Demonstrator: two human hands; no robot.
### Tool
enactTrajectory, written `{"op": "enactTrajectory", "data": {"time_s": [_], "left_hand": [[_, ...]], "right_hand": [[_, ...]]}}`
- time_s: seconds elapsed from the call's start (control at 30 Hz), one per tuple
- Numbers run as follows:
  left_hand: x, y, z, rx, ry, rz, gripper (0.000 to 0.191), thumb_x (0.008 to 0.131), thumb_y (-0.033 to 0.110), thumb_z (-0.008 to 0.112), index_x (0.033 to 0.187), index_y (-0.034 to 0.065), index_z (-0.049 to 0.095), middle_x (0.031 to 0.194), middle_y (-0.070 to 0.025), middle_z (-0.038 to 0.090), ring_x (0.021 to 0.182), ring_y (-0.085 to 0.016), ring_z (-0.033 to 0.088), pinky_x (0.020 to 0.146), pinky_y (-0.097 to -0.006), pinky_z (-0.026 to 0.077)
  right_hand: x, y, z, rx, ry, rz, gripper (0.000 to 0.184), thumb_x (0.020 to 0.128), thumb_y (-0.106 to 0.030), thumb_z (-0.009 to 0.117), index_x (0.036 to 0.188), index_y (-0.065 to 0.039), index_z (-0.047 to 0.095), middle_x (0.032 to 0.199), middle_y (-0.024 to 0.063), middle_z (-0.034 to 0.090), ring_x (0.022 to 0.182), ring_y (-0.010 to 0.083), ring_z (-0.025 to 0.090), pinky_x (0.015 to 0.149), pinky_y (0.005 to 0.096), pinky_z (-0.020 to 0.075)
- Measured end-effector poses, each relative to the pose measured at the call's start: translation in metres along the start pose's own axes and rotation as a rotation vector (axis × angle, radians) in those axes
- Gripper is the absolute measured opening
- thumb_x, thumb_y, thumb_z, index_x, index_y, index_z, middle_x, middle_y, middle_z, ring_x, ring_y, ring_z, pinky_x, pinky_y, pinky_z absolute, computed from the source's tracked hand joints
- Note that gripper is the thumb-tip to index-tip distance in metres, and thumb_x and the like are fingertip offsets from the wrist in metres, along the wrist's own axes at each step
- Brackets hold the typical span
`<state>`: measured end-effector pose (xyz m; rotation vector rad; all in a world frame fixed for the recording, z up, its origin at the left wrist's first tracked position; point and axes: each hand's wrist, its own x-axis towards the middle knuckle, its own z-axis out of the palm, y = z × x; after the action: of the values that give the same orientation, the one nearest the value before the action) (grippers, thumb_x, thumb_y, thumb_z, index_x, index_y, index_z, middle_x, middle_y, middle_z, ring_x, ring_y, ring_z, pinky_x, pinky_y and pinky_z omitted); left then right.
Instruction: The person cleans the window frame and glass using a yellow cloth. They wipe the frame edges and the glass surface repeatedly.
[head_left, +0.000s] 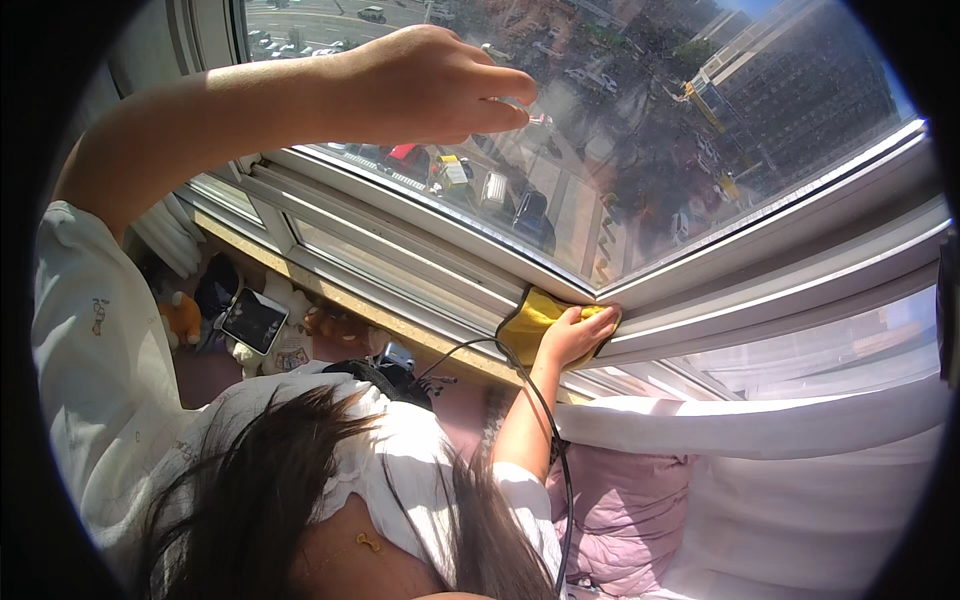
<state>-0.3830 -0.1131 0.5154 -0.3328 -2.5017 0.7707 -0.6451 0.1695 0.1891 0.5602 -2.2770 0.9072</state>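
Note:
My right hand (574, 334) presses a yellow cloth (525, 322) with a dark edge onto the white window frame (660, 292), just below the lower corner of the pane. The fingers lie over the cloth and point to the right. Raised in front of the window glass (645, 165), my left hand (442, 90) has its fingers curled and the thumb side close to a bent finger. Whether anything is between those fingertips cannot be told, nor whether the hand touches the glass. Whitish smears mark the pane.
A black cable (551, 420) runs past my right arm. Below the stone sill (330, 292) lie plush toys (180, 319) and a dark-screened device (255, 321). A white curtain (795, 487) and pink quilted fabric (622, 510) are at lower right. Outside, parked cars are visible far below.

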Motion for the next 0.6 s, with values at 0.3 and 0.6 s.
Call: {"op": "enactTrajectory", "data": {"time_s": [0.3,0.6], "left_hand": [[0.227,0.155,0.057,0.082,0.202,0.510,0.023,0.080,0.016,0.074,0.102,0.0142,0.073,0.111,0.0021,0.062,0.101,-0.016,0.064,0.089,-0.0312,0.053],[0.282,0.172,0.126,0.339,0.162,0.643,0.029,0.079,0.022,0.073,0.108,0.0136,0.073,0.114,0.0026,0.062,0.116,-0.016,0.060,0.112,-0.0341,0.044]], "right_hand": [[-0.010,0.007,-0.009,-0.098,-0.133,-0.017,0.063,0.098,-0.022,0.056,0.154,0.001,0.039,0.151,0.0275,0.044,0.136,0.0437,0.049,0.112,0.0485,0.0421],[-0.014,0.019,-0.005,-0.136,-0.076,-0.099,0.062,0.099,-0.025,0.056,0.153,0.000,0.041,0.146,0.0257,0.048,0.128,0.0409,0.055,0.105,0.0465,0.0479]]}}
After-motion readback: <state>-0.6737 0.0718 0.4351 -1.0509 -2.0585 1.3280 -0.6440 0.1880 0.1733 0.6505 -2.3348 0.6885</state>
